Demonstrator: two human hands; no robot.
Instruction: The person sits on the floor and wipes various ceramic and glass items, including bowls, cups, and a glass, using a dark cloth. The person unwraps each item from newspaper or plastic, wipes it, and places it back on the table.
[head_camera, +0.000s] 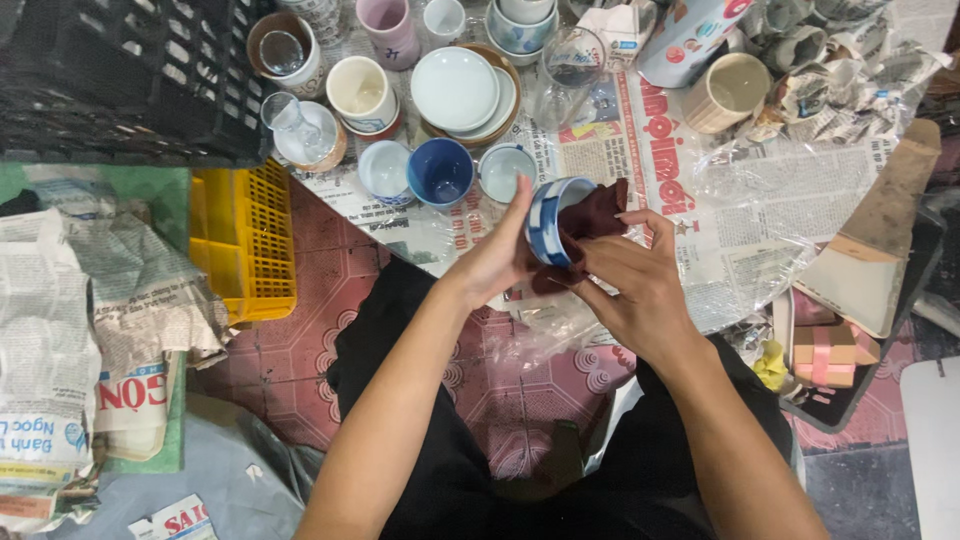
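Blue-and-white glazed, the small cup (550, 222) lay tilted between both hands above the newspaper-covered floor (760, 210), just nearer the person than the dark blue cup (440, 172). The left hand (497, 255) had its grip closed round the cup's wall; the right hand (630, 280) pinched a maroon cloth (595, 215) pushed into its mouth. Wiping well probably meant turning the cup steadily against the cloth, clear of the stacked white saucers (457, 90) beyond.

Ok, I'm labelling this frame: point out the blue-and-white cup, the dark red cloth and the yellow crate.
blue-and-white cup (545, 222), head view, on its outer side wall.
dark red cloth (597, 212), head view, on the bunched part at the cup's mouth.
yellow crate (245, 240), head view, on its slatted wall.
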